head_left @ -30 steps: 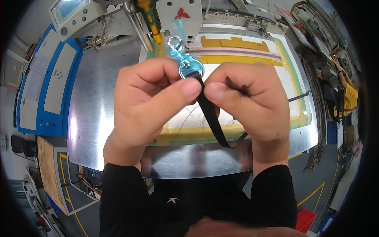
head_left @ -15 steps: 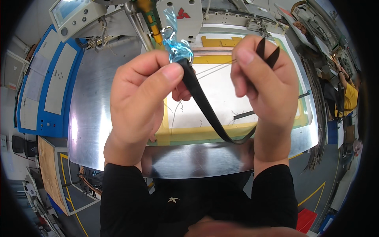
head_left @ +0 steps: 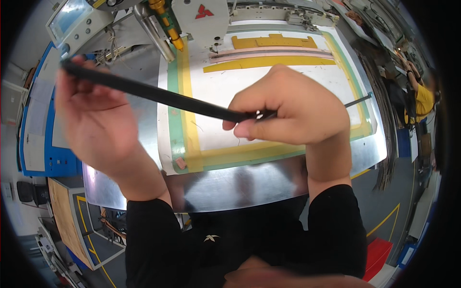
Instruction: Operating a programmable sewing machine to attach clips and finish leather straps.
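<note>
A black strap (head_left: 168, 97) is stretched in a nearly straight line between my hands, sloping down from left to right above the work table. My left hand (head_left: 98, 113) is raised at the far left, palm toward me and blurred by motion, with its fingers curled at the strap's upper end. A small bluish bit (head_left: 66, 50) shows just beyond that end. My right hand (head_left: 293, 108) pinches the other end between thumb and fingers, over the white sheet. A small shiny spot (head_left: 260, 114) shows there; I cannot tell what it is.
Below lies a white sheet (head_left: 216, 96) edged with green and yellow tape, bearing yellow strips (head_left: 269, 63). A sewing machine head (head_left: 201, 19) stands behind. A control box (head_left: 77, 21) is at far left. Someone in yellow (head_left: 423, 100) is at far right. Dark strips (head_left: 384, 139) hang off the right side.
My left hand has swung left and up, pulling the strap from a slack loop to straight. The blue film and metal rings have left the middle. My right hand has turned palm down.
</note>
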Motion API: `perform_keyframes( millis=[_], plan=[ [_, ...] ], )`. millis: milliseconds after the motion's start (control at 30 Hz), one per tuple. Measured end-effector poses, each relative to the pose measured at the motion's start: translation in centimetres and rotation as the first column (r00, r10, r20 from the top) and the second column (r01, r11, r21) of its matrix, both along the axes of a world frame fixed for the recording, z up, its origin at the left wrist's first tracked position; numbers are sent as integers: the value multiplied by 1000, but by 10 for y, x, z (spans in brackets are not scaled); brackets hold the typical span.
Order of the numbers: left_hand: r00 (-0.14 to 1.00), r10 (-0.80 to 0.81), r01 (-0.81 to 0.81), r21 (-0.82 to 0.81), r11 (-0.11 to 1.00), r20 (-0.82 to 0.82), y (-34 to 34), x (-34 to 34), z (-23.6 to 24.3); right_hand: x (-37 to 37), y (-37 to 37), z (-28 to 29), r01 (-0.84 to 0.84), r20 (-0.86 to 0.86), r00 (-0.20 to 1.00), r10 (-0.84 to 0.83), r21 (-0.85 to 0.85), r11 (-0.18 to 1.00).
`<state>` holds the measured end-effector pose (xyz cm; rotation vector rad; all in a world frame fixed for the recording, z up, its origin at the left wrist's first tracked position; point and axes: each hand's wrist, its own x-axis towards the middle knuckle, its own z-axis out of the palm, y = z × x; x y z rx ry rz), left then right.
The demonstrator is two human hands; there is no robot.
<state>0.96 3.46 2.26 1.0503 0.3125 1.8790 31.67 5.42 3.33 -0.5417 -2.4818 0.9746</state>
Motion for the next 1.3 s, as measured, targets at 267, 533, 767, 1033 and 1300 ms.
perform_keyframes(
  millis=[267, 533, 767, 1033, 1300],
  plan=[
    [847, 468, -480, -14, 877, 251, -2, -85, 25, 57, 3, 25, 83, -146, 983, -109, -173, 981],
    [765, 556, -582, -22, 813, 326, -10, -100, 24, 90, 1, 25, 261, -208, 934, -291, -156, 952],
    [803, 518, -547, 22, 837, 294, -11, -105, 22, 95, -2, 27, 265, -241, 921, -306, -186, 946],
    [793, 518, -556, 34, 830, 320, -13, -101, 25, 100, -1, 19, 232, -309, 910, -277, -175, 957],
    [752, 575, -604, -13, 797, 323, -11, -114, 21, 102, -7, 17, 333, -326, 865, -381, -193, 923]
  ],
)
